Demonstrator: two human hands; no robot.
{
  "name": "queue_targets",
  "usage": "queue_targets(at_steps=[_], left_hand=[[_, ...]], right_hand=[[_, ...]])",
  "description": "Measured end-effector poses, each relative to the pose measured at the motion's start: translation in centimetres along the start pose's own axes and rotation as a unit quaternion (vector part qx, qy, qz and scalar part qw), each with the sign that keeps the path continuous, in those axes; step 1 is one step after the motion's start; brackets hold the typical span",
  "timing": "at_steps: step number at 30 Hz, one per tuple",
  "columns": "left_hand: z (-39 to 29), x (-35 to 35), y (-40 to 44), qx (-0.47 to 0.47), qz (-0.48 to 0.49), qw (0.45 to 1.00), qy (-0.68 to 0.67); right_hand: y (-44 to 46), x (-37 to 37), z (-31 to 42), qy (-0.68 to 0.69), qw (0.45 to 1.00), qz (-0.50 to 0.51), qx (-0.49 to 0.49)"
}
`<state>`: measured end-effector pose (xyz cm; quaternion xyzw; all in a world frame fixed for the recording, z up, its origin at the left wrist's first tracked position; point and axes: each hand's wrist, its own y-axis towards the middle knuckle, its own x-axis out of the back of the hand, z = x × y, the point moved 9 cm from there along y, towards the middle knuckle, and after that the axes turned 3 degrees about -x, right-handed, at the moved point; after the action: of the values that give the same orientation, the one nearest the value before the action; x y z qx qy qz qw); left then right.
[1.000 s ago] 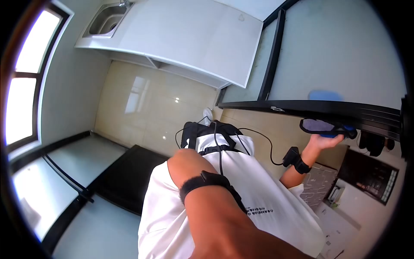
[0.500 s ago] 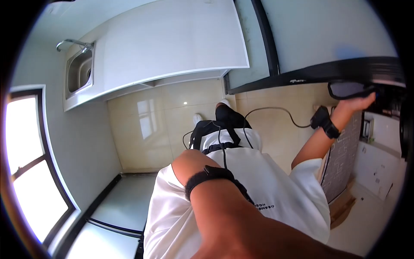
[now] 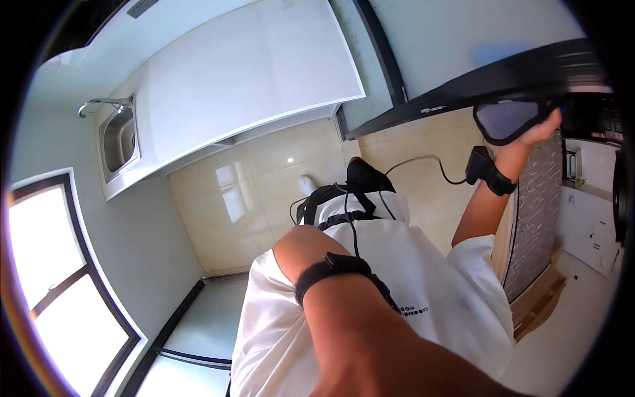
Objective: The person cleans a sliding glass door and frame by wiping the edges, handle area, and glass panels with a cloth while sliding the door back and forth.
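Observation:
My right hand [image 3: 539, 132] reaches out at the right, beside the black frame [image 3: 489, 86] of a frosted glass door [image 3: 489, 26]. A grey pad with a black border [image 3: 506, 122] sits against this hand and covers most of its fingers; whether they grip the frame I cannot tell. Its wrist carries a strapped black device [image 3: 486, 169] with a cable. Close to the camera, my left hand [image 3: 367, 351] fills the bottom of the view, bent back past a black wrist band [image 3: 340, 268]. Its fingers lie beyond the picture.
A white counter [image 3: 231, 73] with a steel sink [image 3: 121, 145] and tap [image 3: 106, 104] runs along the top left. A window [image 3: 73, 284] is at the left. Tiled floor [image 3: 231, 231] shows below. A grey patterned panel [image 3: 536, 212] and white cabinets [image 3: 585, 231] stand at the right.
The view has tilted, so the counter, window and door sit differently in the picture. My right hand stays beside the door frame, and its grey pad shows more fully. One shoe shows instead of two.

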<state>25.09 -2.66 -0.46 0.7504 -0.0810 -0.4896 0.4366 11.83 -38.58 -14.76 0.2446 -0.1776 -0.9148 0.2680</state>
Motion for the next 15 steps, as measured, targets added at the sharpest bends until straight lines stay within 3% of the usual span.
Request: queue_targets(at_steps=[1,3,5,11,15], left_hand=[[1.0,-0.2,0.7,0.0,0.0,1.0,-0.004],[3.0,-0.9,1.5,-0.004,-0.001,1.0,-0.011],[4.7,-1.5,2.6,-0.002,-0.009,1.0,-0.005],[8.0,-1.5,4.5,-0.023,-0.002,1.0,0.021],[11.6,-2.4,6.2,-0.028,-0.001,0.999,0.023]], right_hand=[[-1.2,-0.5,-0.1,-0.033,0.967,-0.25,0.035],[-2.5,0.8,-1.6,-0.126,0.964,-0.214,0.099],[-4.4,4.3,-6.1,-0.16,0.977,-0.136,0.05],[-1.2,-6.7,1.3,-0.221,0.96,0.022,0.169],[0.3,-8.3,5.2,-0.272,0.936,-0.035,0.223]])
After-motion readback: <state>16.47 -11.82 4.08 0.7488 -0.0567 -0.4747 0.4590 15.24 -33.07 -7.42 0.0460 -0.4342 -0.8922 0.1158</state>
